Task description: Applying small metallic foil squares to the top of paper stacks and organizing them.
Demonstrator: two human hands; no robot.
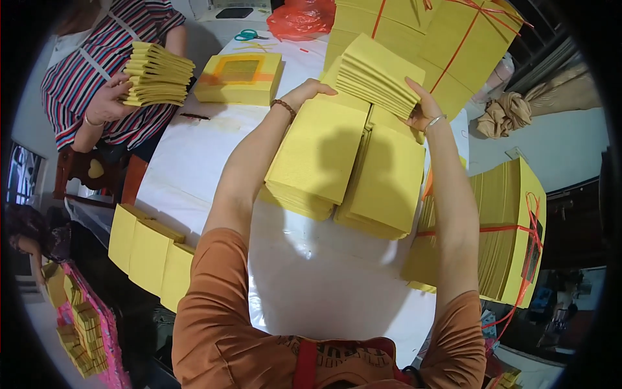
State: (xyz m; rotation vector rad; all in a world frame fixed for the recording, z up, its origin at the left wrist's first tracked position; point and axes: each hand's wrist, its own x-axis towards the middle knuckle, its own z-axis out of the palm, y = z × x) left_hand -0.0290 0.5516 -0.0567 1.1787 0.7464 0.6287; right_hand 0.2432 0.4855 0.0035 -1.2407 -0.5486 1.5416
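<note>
Across the far end of two stacks of yellow paper, a bundle of folded yellow paper [376,74] lies tilted. My right hand [424,109] is closed on its right end, thumb on the near side. At the far left corner of the left yellow paper stack [317,149], my left hand [311,94] is closed over the paper, thumb on top and the other fingers mostly hidden behind it. The right yellow paper stack [389,175] stands beside the left one with a narrow gap between them. Shadows fall over both stacks.
A person in stripes holds folded yellow paper [155,74] at the far left. Near them are a yellow block [240,87] and teal scissors [251,35]. Tied yellow bundles stand behind [447,45] and at right [492,220]. More paper [146,249] borders the white table [311,279].
</note>
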